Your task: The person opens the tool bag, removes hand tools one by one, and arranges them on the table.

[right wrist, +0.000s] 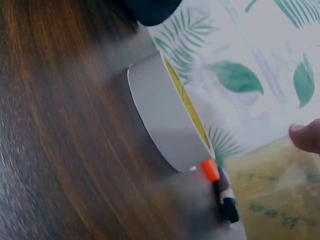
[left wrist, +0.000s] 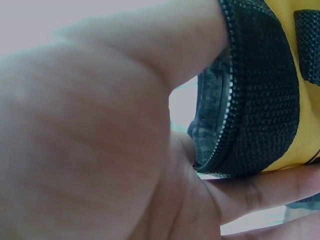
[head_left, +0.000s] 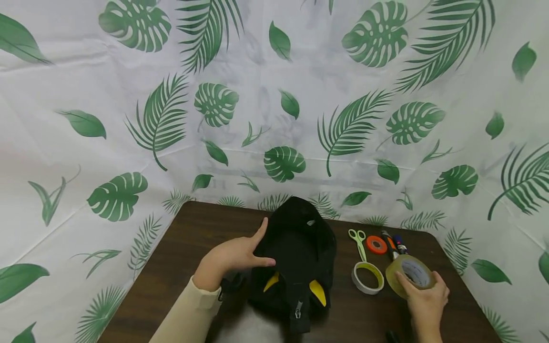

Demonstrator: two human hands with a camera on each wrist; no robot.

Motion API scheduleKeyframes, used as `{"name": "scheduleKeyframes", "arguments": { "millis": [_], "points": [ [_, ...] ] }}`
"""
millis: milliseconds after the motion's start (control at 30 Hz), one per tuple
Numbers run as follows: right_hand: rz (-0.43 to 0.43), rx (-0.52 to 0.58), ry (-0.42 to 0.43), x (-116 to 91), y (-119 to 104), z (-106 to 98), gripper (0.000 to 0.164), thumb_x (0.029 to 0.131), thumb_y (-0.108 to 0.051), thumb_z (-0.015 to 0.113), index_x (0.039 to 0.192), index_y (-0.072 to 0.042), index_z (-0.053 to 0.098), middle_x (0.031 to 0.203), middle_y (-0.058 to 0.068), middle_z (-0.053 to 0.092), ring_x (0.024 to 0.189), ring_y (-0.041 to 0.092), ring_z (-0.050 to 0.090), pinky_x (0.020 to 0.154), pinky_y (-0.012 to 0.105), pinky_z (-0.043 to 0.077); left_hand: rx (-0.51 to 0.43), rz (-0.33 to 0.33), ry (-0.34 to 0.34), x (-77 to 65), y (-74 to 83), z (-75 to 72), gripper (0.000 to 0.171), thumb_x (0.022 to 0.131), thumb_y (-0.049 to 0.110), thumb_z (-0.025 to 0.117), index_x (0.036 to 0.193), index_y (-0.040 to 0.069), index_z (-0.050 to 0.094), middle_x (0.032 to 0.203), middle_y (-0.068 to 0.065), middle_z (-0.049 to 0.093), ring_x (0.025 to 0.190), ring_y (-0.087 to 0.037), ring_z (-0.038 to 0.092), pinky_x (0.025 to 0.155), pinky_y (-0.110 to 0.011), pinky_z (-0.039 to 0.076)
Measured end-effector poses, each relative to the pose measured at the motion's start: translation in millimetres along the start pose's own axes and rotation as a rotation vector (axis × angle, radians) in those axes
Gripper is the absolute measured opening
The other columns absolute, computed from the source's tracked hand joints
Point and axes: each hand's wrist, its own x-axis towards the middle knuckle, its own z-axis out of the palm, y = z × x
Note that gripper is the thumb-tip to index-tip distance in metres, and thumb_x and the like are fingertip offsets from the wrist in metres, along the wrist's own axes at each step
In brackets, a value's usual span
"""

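Note:
A black bag [head_left: 296, 267] with yellow patches stands on the table, its mouth open. My left hand [head_left: 233, 257] holds the bag's left side, with the thumb lying over the front. In the left wrist view the zipper-edged rim [left wrist: 260, 90] of the bag sits between thumb and fingers. On the right, my right hand [head_left: 426, 297] grips a wide roll of clear packing tape [head_left: 396, 274], thumb on one side and fingers on the other. That packing tape [right wrist: 280, 200] shows printed lettering in the right wrist view, beside a fingertip [right wrist: 306, 137].
A white tape roll [head_left: 364, 287] with a yellow core lies between bag and right hand. Behind it are green scissors [head_left: 359, 243], an orange tape roll [head_left: 376, 244], an orange-and-black cutter [head_left: 389, 244] and a dark blue tube [head_left: 400, 245]. A leaf-patterned curtain [head_left: 257, 119] hangs behind the table [head_left: 171, 267].

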Motion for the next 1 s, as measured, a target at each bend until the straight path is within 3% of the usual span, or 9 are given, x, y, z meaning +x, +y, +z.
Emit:
{"name": "scheduleKeyframes", "arguments": {
  "millis": [233, 367, 600, 733, 867, 1000],
  "points": [
    [0.029, -0.047, -0.032, 0.8, 10.9, 5.7, 0.125, 0.086, -0.041, 0.094, 0.172, 0.002, 0.015, 0.171, 0.041, 0.013, 0.16, 0.061, 0.007, 0.132, 0.07, 0.014, -0.017, 0.02, 0.005, 2.5, -5.1, 2.9, 0.121, 0.096, 0.071, 0.071, 0.174, 0.037, -0.016, 0.133, -0.008, 0.077, 0.108, -0.017, 0.077, 0.107, -0.05, 0.058],
    [0.032, -0.05, -0.043, 1.7, 17.2, 9.4, 0.127, 0.086, -0.043, 0.093, 0.171, 0.003, 0.01, 0.169, 0.041, 0.011, 0.155, 0.062, 0.012, 0.128, 0.072, 0.017, -0.03, 0.022, 0.003, 2.1, -6.9, 5.6, 0.122, 0.096, 0.07, 0.072, 0.175, 0.035, -0.015, 0.119, -0.003, 0.079, 0.1, -0.014, 0.076, 0.104, -0.049, 0.059],
    [0.028, 0.108, -0.035, 10.6, 31.5, 14.6, 0.13, 0.086, -0.035, 0.095, 0.173, -0.004, 0.004, 0.175, 0.029, 0.005, 0.162, 0.05, 0.011, 0.137, 0.057, 0.01, -0.029, 0.016, 0.003, -1.0, -2.8, 1.8, 0.122, 0.096, 0.069, 0.072, 0.175, 0.035, -0.014, 0.132, -0.009, 0.077, 0.107, -0.017, 0.076, 0.106, -0.049, 0.058],
    [0.025, 0.149, -0.031, 13.3, 32.9, 14.4, 0.129, 0.087, -0.034, 0.095, 0.173, -0.008, 0.003, 0.176, 0.025, 0.005, 0.162, 0.045, 0.014, 0.137, 0.052, 0.011, -0.016, 0.021, 0.005, 1.4, -2.1, -1.4, 0.121, 0.096, 0.071, 0.071, 0.174, 0.037, -0.015, 0.119, -0.003, 0.079, 0.103, -0.014, 0.076, 0.104, -0.048, 0.059],
    [0.01, 0.125, -0.032, 14.1, 36.9, 13.1, 0.129, 0.087, -0.036, 0.095, 0.173, -0.005, 0.005, 0.177, 0.027, 0.006, 0.162, 0.047, 0.015, 0.137, 0.055, 0.012, -0.022, 0.026, 0.004, 1.7, -4.2, 2.1, 0.123, 0.096, 0.07, 0.072, 0.175, 0.035, -0.015, 0.113, -0.003, 0.08, 0.102, -0.015, 0.077, 0.104, -0.049, 0.059],
    [0.02, 0.077, -0.027, 11.3, 44.3, 9.9, 0.129, 0.085, -0.037, 0.096, 0.172, 0.0, 0.008, 0.176, 0.031, 0.009, 0.161, 0.051, 0.016, 0.137, 0.058, 0.012, -0.036, 0.015, -0.016, -0.8, -7.2, 9.2, 0.122, 0.096, 0.07, 0.072, 0.175, 0.036, -0.015, 0.133, -0.008, 0.077, 0.112, -0.02, 0.077, 0.106, -0.051, 0.059]
  ]
}}
